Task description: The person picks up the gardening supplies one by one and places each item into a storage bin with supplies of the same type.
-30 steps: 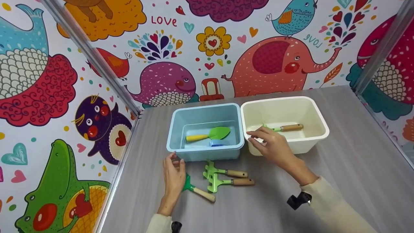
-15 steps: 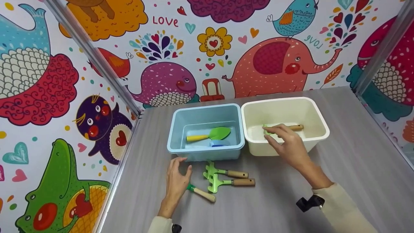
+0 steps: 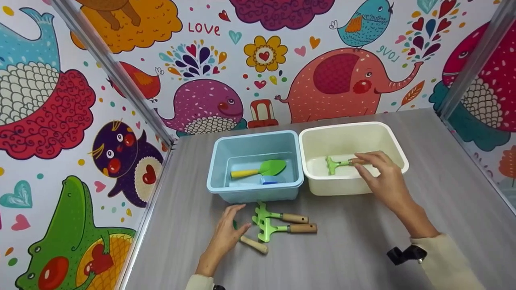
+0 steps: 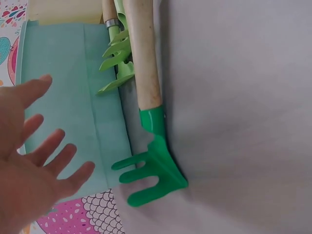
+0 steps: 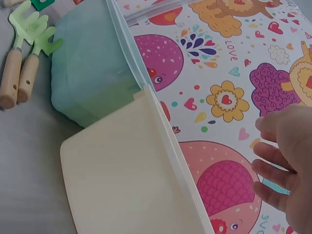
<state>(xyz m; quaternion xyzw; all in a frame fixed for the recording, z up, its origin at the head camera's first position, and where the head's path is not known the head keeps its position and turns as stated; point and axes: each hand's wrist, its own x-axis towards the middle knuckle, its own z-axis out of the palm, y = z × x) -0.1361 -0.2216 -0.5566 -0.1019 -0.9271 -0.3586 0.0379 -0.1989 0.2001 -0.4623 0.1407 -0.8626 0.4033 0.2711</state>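
Head view: left hand [image 3: 225,233], fingers spread and holding nothing, near a dark-green rake [image 3: 254,244] with pale wooden handle on the tabletop [image 3: 322,262]; right hand [image 3: 388,181], thumb and fingers parted, likewise unladen, above the cream bin [image 3: 338,187], inside which lies a light-green tool [image 3: 332,165], brown-handled.

from here, the blue bin [image 3: 258,196] and cream bin [image 3: 338,187] stand rim against rim, barring the way between. two light-green rakes [image 3: 302,228] block the counter [image 3: 346,253] before the blue one; right of their handles, short of the right forearm [image 3: 421,221], a hand could reach the cream bin's front.
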